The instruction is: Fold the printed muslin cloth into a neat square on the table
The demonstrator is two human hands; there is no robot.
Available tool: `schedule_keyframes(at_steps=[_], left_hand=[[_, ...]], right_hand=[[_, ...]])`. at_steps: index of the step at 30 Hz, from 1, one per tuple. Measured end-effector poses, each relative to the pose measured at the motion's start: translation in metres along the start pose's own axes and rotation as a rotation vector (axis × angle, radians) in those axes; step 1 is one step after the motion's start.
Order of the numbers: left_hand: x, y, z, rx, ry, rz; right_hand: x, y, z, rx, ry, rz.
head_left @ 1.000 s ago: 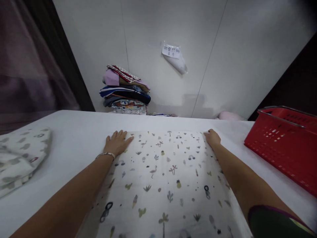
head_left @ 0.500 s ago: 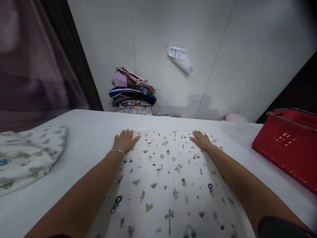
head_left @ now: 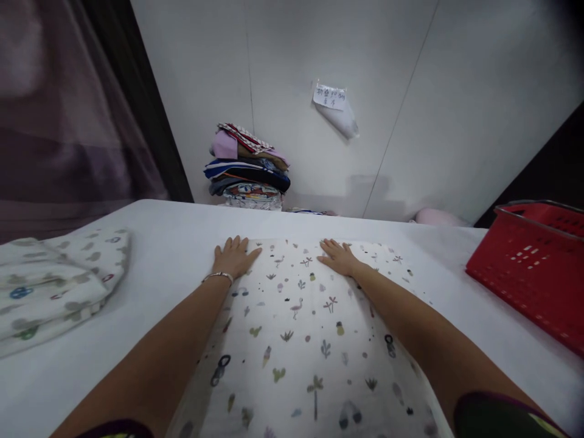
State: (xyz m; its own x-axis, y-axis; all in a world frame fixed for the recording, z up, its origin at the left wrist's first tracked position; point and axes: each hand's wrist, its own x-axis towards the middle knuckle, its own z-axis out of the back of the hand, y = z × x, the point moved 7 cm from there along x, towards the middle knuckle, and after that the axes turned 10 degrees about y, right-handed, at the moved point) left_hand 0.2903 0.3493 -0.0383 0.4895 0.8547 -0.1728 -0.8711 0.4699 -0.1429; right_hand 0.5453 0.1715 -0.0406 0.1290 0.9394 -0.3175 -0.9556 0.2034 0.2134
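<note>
A white cloth (head_left: 310, 328) printed with flamingos, palms and pineapples lies spread in front of me, its near end running out of the bottom of view. My left hand (head_left: 235, 257) rests flat on its far left corner, fingers spread; a bracelet circles that wrist. Along the far edge, a little right of the middle, my right hand (head_left: 339, 257) lies palm down with its fingers apart. Neither hand grips the fabric. Beyond my right hand, the cloth's far right corner stays uncovered.
On the white table (head_left: 159, 261), another printed cloth (head_left: 59, 280) lies loosely bunched at left. A red basket (head_left: 529, 267) stands at right. Behind the far edge rises a stack of folded fabrics (head_left: 249, 167) against the wall, where a paper note (head_left: 331, 97) hangs.
My right hand has slid left along the far edge, from near the right corner towards the middle. My left hand stays at its corner. The view has shifted slightly.
</note>
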Motion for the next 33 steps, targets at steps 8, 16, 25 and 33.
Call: schedule_keyframes(at_steps=[8,16,25,33], left_hand=[[0.002,0.001,-0.002,-0.018,0.023,0.001],[0.004,0.001,-0.003,-0.019,0.022,-0.006],[-0.006,0.003,0.013,-0.182,0.025,-0.028],[-0.086,-0.01,0.043,-0.094,0.074,-0.186]], right_hand=[[-0.051,-0.084,0.008,-0.108,-0.206,-0.341],[-0.06,-0.141,0.003,-0.035,-0.192,-0.44],[-0.133,-0.14,-0.033,-0.11,-0.194,-0.507],[-0.17,-0.118,-0.039,-0.146,-0.237,-0.47]])
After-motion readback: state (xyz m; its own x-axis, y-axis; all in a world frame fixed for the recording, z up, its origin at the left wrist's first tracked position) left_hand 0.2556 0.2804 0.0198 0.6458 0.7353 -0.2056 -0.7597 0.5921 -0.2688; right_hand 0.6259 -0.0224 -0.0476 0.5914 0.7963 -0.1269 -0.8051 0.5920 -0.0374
